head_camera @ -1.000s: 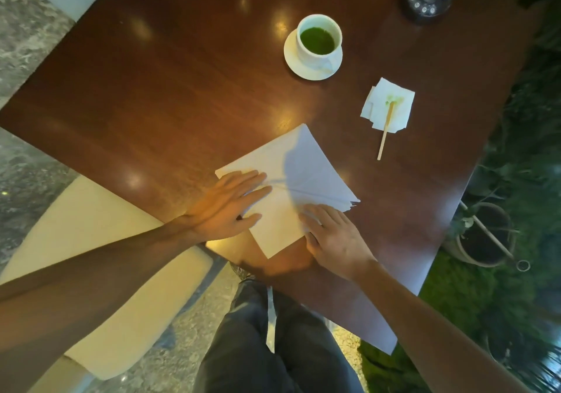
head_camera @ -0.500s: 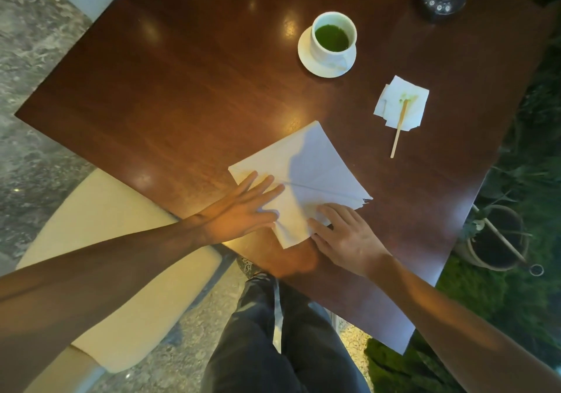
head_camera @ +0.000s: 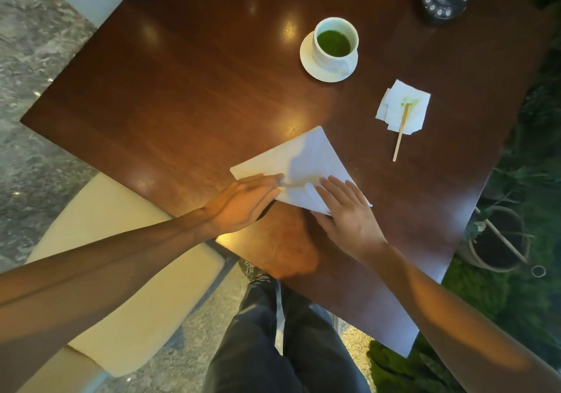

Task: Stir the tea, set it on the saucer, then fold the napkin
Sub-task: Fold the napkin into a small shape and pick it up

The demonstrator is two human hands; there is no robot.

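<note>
A white cup of green tea (head_camera: pixel 334 43) stands on its white saucer (head_camera: pixel 312 68) at the far middle of the dark wooden table (head_camera: pixel 182 89). The white napkin (head_camera: pixel 306 162) lies folded near the table's front edge. My left hand (head_camera: pixel 246 201) lies on its left part with straight fingers, tilted on its edge. My right hand (head_camera: pixel 349 210) presses flat on the napkin's near right corner. A wooden stir stick (head_camera: pixel 400 136) rests on a small stained napkin (head_camera: pixel 403 110) to the right.
A dark device with buttons (head_camera: pixel 440 4) sits at the table's far right corner. A cream chair seat (head_camera: pixel 121 271) is below left of the table. A plant pot (head_camera: pixel 498 241) stands on the floor to the right. My legs (head_camera: pixel 282 347) are under the near edge.
The napkin's near corner has been folded over, so the napkin now looks smaller. My right hand moved up onto it and lies flat. My left hand turned more onto its edge.
</note>
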